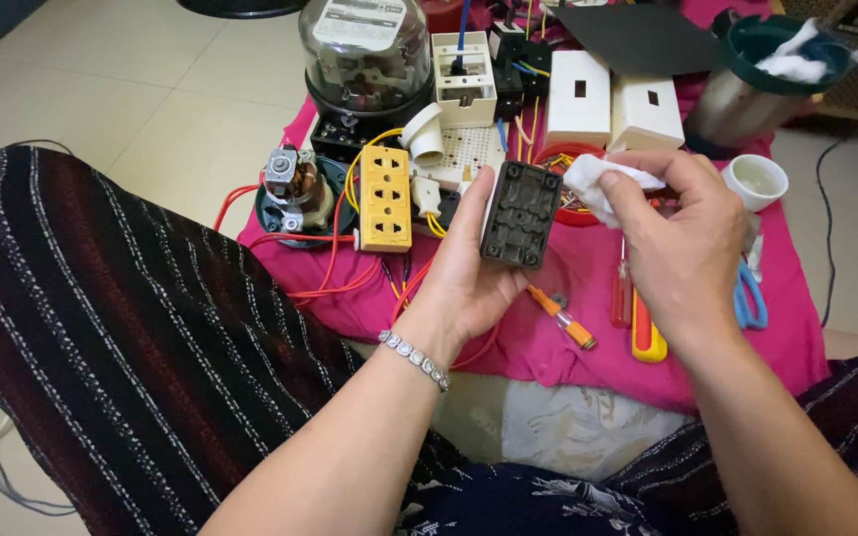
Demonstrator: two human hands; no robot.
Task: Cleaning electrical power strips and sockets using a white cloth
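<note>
A bright pink cloth (568, 298) spreads over the pale tiled floor (151, 89) in front of the seated person, whose legs in dark striped fabric (121, 337) frame the lower view. At the far edge of the cloth stands a round glass-domed meter on a black base (364, 60), with two white rectangular plastic boxes (608, 104) to its right and a metal pot with a dark green rim (762, 74) beyond them, white rag inside. A yellow plastic multi-socket strip (385, 199) lies beside red wires (325, 263) and a small motor with copper windings (292, 189). Above the cloth's middle, the left hand (464, 273), a beaded silver bracelet (414, 359) at its wrist, is closed around a black rectangular plastic block with moulded recesses (519, 213), held upright with its ribbed face toward the camera. The right hand (682, 238) pinches a crumpled white wipe (603, 184) just beside the block's upper right corner. Below the hands lie a yellow-and-red-handled screwdriver (644, 333), a small orange tester screwdriver (563, 316), blue-handled scissors (750, 298), and a little white cup (756, 181).
</note>
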